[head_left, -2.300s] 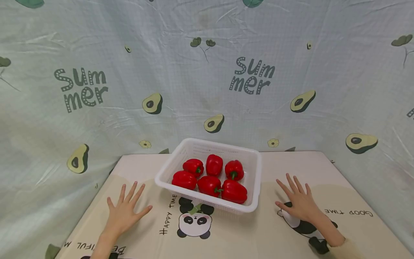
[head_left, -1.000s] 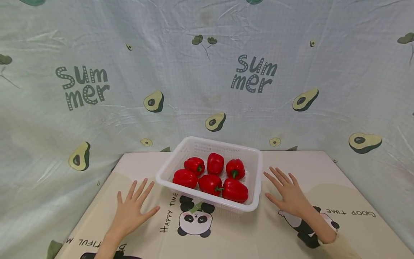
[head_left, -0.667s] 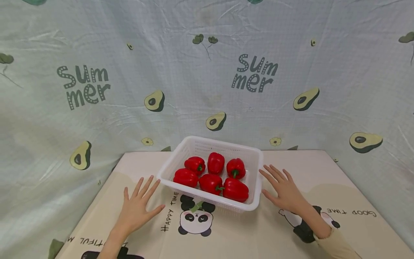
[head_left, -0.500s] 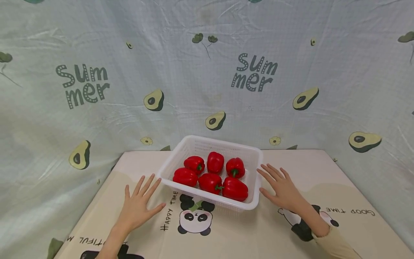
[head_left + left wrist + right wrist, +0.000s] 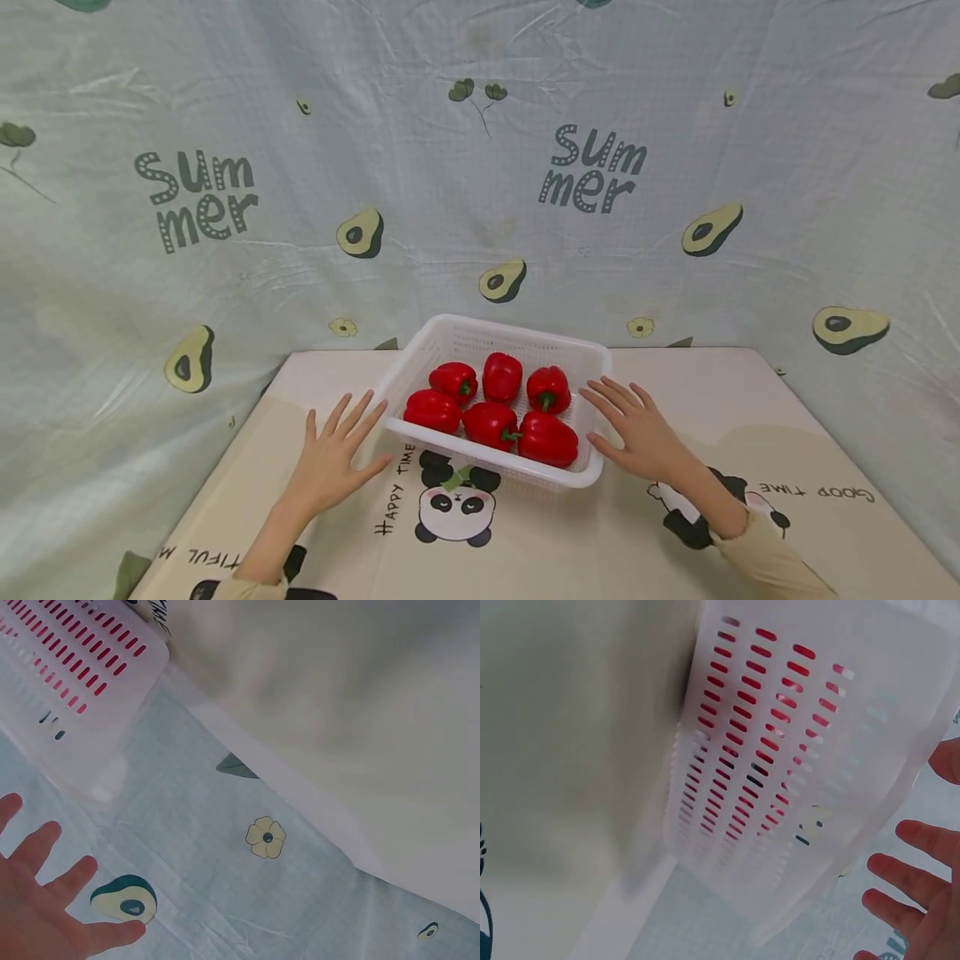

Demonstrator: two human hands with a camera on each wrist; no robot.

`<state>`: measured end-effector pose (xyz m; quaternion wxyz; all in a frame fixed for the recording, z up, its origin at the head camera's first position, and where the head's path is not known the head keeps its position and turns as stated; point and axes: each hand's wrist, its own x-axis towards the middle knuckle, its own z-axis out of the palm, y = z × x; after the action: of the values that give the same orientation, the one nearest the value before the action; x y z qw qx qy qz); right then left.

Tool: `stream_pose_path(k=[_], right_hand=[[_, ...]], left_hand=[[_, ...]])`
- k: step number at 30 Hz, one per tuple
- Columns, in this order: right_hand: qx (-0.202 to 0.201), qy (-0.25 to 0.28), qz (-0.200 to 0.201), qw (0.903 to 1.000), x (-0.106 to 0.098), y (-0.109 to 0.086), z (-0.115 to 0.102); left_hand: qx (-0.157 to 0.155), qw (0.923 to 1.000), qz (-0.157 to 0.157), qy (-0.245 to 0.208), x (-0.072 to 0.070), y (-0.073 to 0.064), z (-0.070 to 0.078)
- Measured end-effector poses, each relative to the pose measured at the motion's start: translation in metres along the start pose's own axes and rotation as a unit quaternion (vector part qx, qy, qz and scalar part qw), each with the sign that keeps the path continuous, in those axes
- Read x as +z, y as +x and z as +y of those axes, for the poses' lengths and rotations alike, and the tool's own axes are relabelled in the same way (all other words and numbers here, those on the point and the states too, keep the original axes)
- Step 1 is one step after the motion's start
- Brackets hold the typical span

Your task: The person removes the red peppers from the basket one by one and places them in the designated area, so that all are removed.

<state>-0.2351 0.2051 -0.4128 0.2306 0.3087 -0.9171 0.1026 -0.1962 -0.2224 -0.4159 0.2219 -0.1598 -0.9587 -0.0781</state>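
Observation:
Several red bell peppers [image 5: 491, 426] with green stems lie inside a white plastic basket [image 5: 489, 467] with slotted walls. Just left of the basket, my left hand [image 5: 327, 467] hovers with its fingers spread, holding nothing. My right hand [image 5: 640, 436] is at the basket's right end, fingers extended, its fingertips overlapping the rim in the head view. In the right wrist view those fingers [image 5: 911, 879] stand a small gap away from the basket wall [image 5: 840, 750]. The left fingers [image 5: 71, 881] also stand apart from the basket [image 5: 112, 761] in the left wrist view.
The basket stands on a table with a cream panda-print cover [image 5: 540, 550]. Behind it hangs a pale cloth curtain [image 5: 420, 167] with avocado prints and lettering, close to the table's back edge.
Both hands have moved inward and slightly forward, from wide apart on either side to close by the basket's ends. The basket and peppers have stayed in place.

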Motion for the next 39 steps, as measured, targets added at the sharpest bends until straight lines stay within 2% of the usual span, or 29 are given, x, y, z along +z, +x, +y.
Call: stream_pose_path(k=[6,11,20,26,34,39], right_hand=[[-0.005,0.005,-0.015,0.9999,0.002,0.007,-0.004],[-0.001,0.012,-0.035,0.9993,0.005,0.012,-0.008],[-0.015,0.017,-0.04,0.9989,0.005,0.021,-0.016],[-0.023,0.015,-0.056,0.9981,0.006,0.025,-0.02],[-0.04,0.008,-0.05,0.9979,0.009,0.031,-0.022],[-0.038,0.012,-0.083,0.9958,0.008,0.037,-0.025]], left_hand=[[0.004,1.0,0.002,-0.006,0.0,0.009,-0.002],[0.004,0.9997,-0.01,-0.021,0.004,0.016,-0.006],[0.011,0.9994,-0.016,-0.027,0.007,0.03,-0.012],[-0.004,0.9987,-0.042,-0.029,0.013,0.037,-0.018],[-0.027,0.9969,-0.066,-0.032,0.025,0.046,-0.024],[-0.036,0.996,-0.074,-0.037,0.032,0.047,-0.026]])
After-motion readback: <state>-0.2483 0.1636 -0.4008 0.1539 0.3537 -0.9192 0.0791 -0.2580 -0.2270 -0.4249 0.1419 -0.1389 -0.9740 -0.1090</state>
